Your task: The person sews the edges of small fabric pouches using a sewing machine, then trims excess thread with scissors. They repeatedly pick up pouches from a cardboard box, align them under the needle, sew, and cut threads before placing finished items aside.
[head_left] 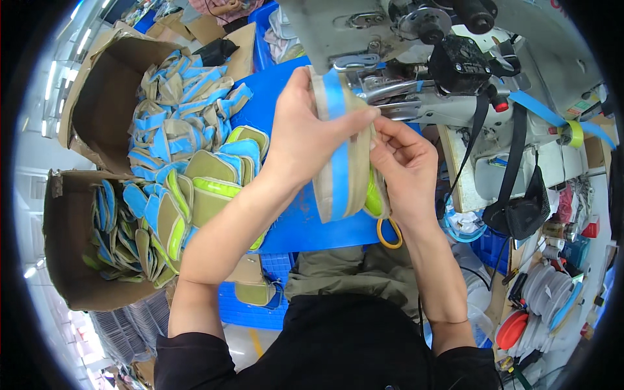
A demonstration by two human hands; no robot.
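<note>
I have a stack of cut shoe pieces [344, 156] pinched between both hands, held up just below the sewing machine [422, 58] at 12 o'clock. The stack is tan with a blue stripe down its face and a flash of neon yellow at its lower right edge. My left hand [305, 130] grips it from the 9 o'clock side, thumb across the top and pressing toward the right, the other fingers wrapped behind the tan edge. My right hand [403, 162] closes on it from 3 o'clock, fingertips curled onto the upper right edge of the stack, touching my left thumb tip. So the stack sits squarely between my two palms, upright, its top end close to the machine's metal presser parts.

Just under my right wrist, at 6 o'clock of the stack, a yellow scissor handle loop [389, 234] shows on the blue table top [292, 227]. Off at 9 o'clock a heap of the same tan, blue and yellow pieces [195, 175] lies spread on the table, spilling from two open cardboard boxes [104, 97]. At 4 o'clock, well apart from my hands, spools and an orange reel [513, 328] sit beside the machine stand
</note>
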